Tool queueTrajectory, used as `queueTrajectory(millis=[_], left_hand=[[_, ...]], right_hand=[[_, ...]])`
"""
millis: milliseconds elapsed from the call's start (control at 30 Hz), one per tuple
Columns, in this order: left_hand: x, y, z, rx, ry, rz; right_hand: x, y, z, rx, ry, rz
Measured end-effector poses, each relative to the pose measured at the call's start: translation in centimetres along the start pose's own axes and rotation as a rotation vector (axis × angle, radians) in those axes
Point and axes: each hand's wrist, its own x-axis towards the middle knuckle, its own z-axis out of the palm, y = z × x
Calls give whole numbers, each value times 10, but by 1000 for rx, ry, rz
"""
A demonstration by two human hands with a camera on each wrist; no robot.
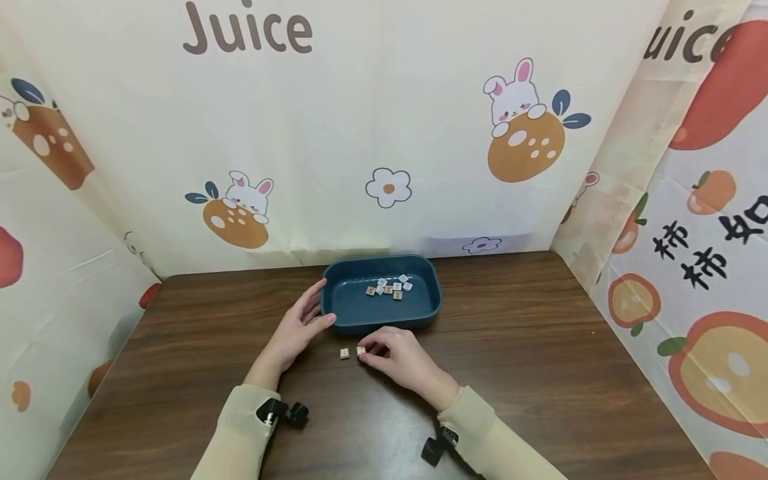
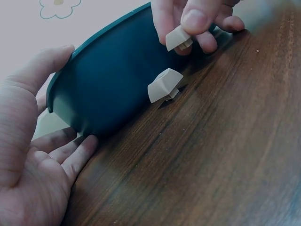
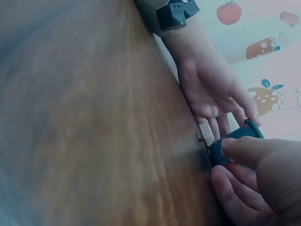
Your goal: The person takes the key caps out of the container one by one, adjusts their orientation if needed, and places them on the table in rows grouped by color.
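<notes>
A dark blue tray [image 1: 354, 329] stands on the table with several small white and tan keycaps [image 1: 388, 289] inside. At its left end, my left hand [image 1: 293, 337] rests against it; in the left wrist view the thumb touches the rim and the fairly straight fingertips meet the lower wall. Just in front of the tray, my right hand [image 1: 401, 359] pinches a cream keycap [image 2: 178, 38] between thumb and fingers. Another cream keycap [image 2: 164, 86] lies on the wood to its left, stem showing underneath. The right wrist view hides the pinched keycap behind the fingers.
The brown wooden table [image 1: 540, 347] extends on both sides of the tray. Printed curtains [image 1: 336, 133] hang close behind it and along the sides. A small black device [image 1: 282, 411] is strapped at each wrist.
</notes>
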Motion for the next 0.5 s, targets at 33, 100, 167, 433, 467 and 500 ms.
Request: queueTrajectory(millis=[33, 100, 167, 433, 467, 500], left_hand=[[0, -1, 0, -1, -2, 0], [1, -2, 1, -3, -7, 2], [2, -2, 2, -3, -12, 5], [1, 1, -2, 6, -7, 4], [1, 1, -2, 6, -9, 2], [2, 1, -2, 3, -13, 0]], right_hand=[[0, 1, 1, -12, 5, -4], [-1, 3, 2, -37, 18, -18], [-1, 5, 3, -64, 27, -24], [1, 8, 6, -80, 34, -77], [1, 9, 7, -80, 38, -90], [1, 10, 7, -80, 46, -105]])
